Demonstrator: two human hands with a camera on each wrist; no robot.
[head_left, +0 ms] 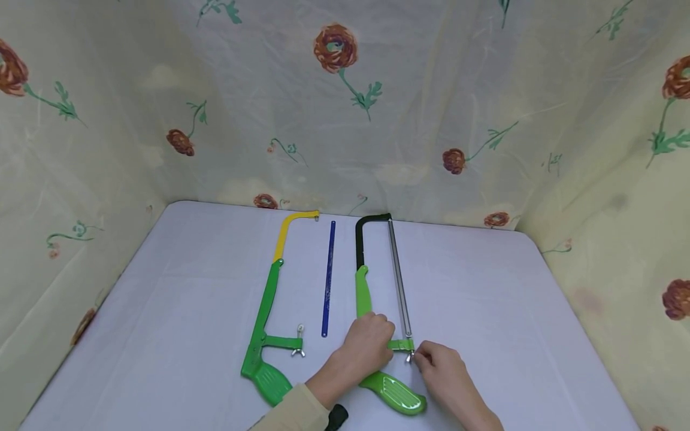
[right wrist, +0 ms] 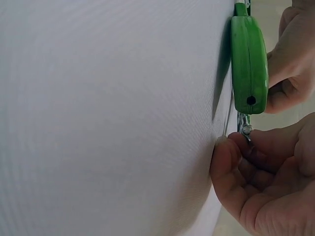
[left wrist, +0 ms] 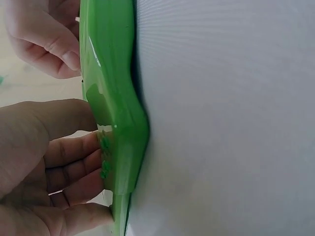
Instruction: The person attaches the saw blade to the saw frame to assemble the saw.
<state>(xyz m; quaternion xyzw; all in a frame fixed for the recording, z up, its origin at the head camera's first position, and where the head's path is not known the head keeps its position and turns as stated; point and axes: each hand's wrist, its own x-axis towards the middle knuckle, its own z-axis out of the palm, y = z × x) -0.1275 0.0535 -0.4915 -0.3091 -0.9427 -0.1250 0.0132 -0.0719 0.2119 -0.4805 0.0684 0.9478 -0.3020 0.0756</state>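
A light-green hacksaw with a black front bow and a grey blade fitted lies on the table. My left hand holds its frame just above the handle; in the left wrist view, thumb and fingers meet the green frame. At the blade's near end, my right hand pinches the wing nut. The right wrist view has the fingertips on that small metal nut, beside the butt of the green handle. The palm side of the left hand hides part of the frame.
Left of the held saw lies a blue hacksaw blade. Further left is a second hacksaw, green with a yellow bow, no blade in it, its wing nut at the near end. Flowered cloth hangs behind the white table.
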